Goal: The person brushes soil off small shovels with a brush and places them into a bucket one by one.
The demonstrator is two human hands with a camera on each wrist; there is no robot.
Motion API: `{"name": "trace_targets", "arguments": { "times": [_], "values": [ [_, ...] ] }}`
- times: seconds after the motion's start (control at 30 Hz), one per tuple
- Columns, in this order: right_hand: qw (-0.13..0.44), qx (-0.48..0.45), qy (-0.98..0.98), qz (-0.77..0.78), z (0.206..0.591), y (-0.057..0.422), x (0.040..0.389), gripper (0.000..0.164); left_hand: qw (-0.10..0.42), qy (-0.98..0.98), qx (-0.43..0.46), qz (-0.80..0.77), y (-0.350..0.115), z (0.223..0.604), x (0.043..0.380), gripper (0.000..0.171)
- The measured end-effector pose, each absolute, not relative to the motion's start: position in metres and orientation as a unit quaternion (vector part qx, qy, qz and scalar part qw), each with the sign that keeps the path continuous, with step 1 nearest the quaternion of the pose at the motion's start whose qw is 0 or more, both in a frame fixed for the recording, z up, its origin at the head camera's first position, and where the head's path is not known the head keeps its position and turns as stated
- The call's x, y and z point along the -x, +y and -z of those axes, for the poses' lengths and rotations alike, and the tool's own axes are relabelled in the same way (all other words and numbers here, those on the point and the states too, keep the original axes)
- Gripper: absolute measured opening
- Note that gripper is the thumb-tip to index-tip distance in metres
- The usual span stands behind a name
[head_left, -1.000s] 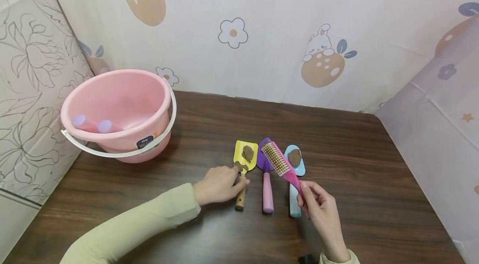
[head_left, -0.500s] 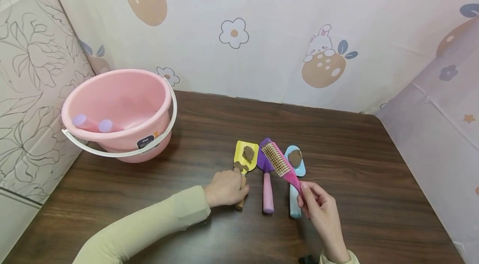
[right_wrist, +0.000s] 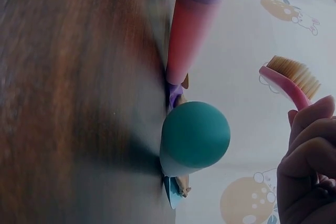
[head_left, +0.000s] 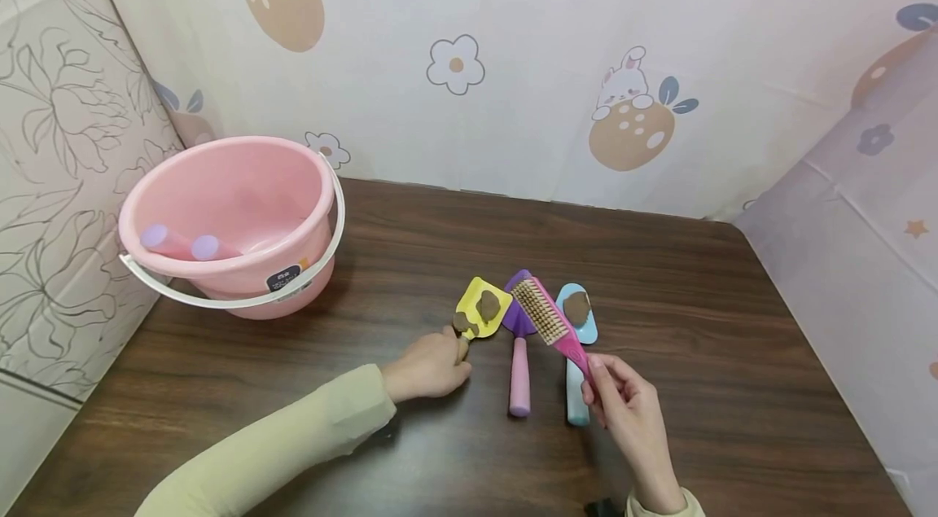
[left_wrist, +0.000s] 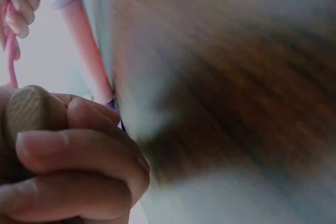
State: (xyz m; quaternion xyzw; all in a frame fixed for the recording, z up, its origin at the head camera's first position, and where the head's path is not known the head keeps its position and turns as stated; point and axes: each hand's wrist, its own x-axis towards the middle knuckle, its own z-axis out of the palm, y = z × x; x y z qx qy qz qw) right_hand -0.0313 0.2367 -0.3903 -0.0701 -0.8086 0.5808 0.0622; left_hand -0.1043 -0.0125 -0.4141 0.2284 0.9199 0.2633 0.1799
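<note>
My left hand [head_left: 428, 366] grips the wooden handle [left_wrist: 29, 111] of a small yellow shovel [head_left: 484, 328], most of the handle hidden behind the fingers. Brown clumps [head_left: 488, 306] lie on its yellow blade, which slants up to the right. Between thumb and fingers my right hand [head_left: 630, 411] holds a pink brush [head_left: 545, 317], its tan bristles [right_wrist: 296, 74] raised above the table. Below the brush in the head view lies a purple shovel with a pink handle [head_left: 519, 383]. To its right is a light-blue shovel [head_left: 577, 399] bearing another brown clump [head_left: 576, 308].
A pink bucket [head_left: 318, 240] with a white handle [head_left: 340, 224] stands at the back left. Two lilac-ended pink handles [head_left: 208, 247] show inside it. Patterned cloth walls [head_left: 528, 37] border the dark wooden table [head_left: 659, 256]. A small black object [head_left: 602, 507] sits at the near edge.
My left hand has closed round the yellow shovel's handle and swung it left, so the blade now tilts right. The right hand and brush have stayed in place.
</note>
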Motion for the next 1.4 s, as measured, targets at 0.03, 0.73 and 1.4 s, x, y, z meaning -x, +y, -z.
{"name": "trace_targets", "arguments": {
  "times": [0.03, 0.73, 1.4],
  "values": [
    [0.063, 0.069, -0.808, -0.582, 0.390, 0.237, 0.031, 0.027, 0.177, 0.919, -0.229, -0.266, -0.014, 0.413, 0.103, 0.032],
    [0.066, -0.109, -0.836, -0.534, 0.388, 0.228, 0.029, 0.014, 0.134, 0.902, -0.234, -0.338, -0.025, 0.382, 0.079, 0.032],
    [0.086, -0.084, -0.868, -0.481, 0.388, 0.221, 0.028, 0.024, 0.115, 0.901, -0.263, -0.326, -0.029, 0.376, 0.058, 0.028]
  ]
}}
